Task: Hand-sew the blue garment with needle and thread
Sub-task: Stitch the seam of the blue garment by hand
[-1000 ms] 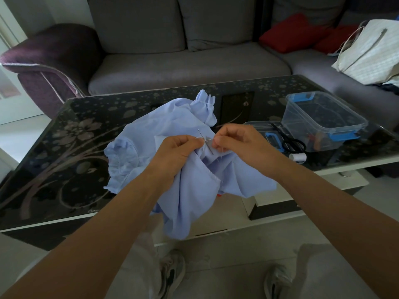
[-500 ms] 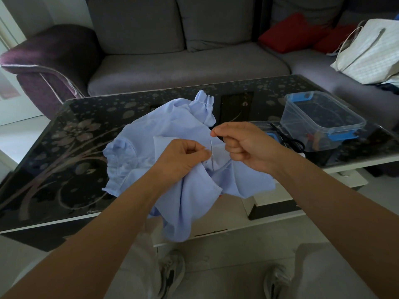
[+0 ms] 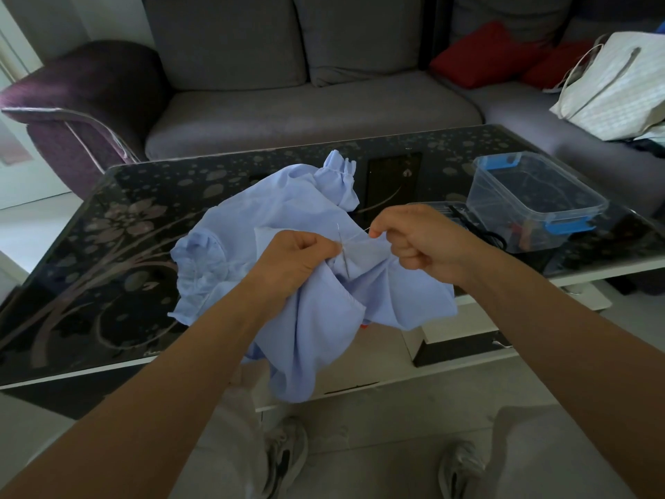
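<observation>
Garment (image 3: pixel 316 329) hangs btwn both hands, off table (image 3: pixel 108 246) edge. L hand (image 3: pixel 298 257) pinches fold, prob. to keep seam taut. Needle (image 3: pixel 343 253) stands in cloth beside L fingertips. R hand (image 3: pixel 417 243) pinches thread (image 3: pixel 363 231), likely pulling slack. Box (image 3: pixel 532 196) beyond R hand.

You have one view, from the wide-angle camera worn on your head. It faces forward and down, and straight edges bow toward the frame's borders. It sits close to the work. Your forearms run in from the bottom corners, and your left grip (image 3: pixel 298 257) on the blue garment (image 3: pixel 288 210) and right grip (image 3: pixel 414 243) pinching the thread (image 3: pixel 355 235) fall mid-frame. The bench (image 3: pixel 108 264) spans the middle band. The sofa (image 3: pixel 306 113) crosses the top, and your shoes (image 3: pixel 284 459) touch the bottom edge.
</observation>
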